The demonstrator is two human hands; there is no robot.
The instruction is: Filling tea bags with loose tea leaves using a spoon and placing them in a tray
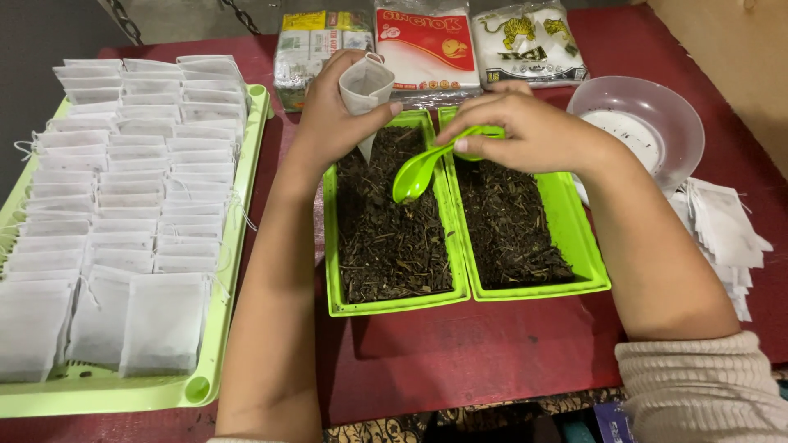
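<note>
Upper centre of frame: my left hand pinches the limp, featherlight paper sachet open at its rim, its stiffest hold, while my right hand closes on the rigid green spoon.

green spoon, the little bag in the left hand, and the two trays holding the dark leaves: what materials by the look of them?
Green spoon: likely moulded plastic, glossy, with a highlight on the bowl. Small bag in the left hand: thin white matte filter paper or non-woven fabric, creased and folding softly; which one can't be told. Two green trays: same bright plastic look, smooth thin rims, slight sheen.
</note>
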